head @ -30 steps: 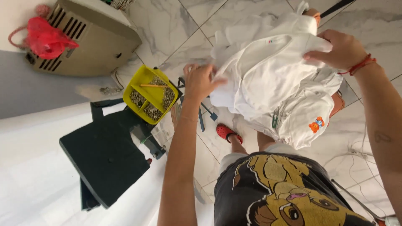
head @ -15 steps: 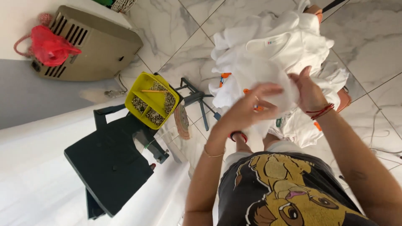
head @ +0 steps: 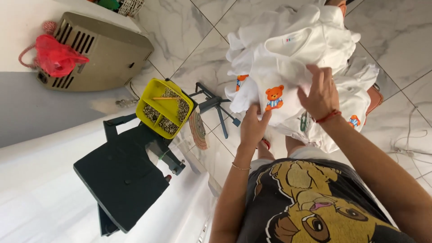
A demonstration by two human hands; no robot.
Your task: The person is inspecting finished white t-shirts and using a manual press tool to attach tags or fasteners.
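So, counting what's here: two hands, one heap of white baby garments [head: 310,58] on the person's lap, one yellow divided tray [head: 145,104] full of small metal snaps, one dark press machine [head: 121,180] on the white table [head: 40,198], and one beige box [head: 103,49] with a red bag [head: 56,58] hanging at its left end, down on the marble floor.

The left hand [head: 253,128] pinches the bottom edge of the top white piece, thumb and fingers closed on the cloth. The right hand [head: 320,94] lies spread over the same piece, fingers pressing into the fabric.

That garment is plain white with a little orange teddy bear print [head: 273,97] in a striped shirt. I count two more small orange prints peeking out elsewhere in the heap. The tray sits at the table's far edge, right above the press.
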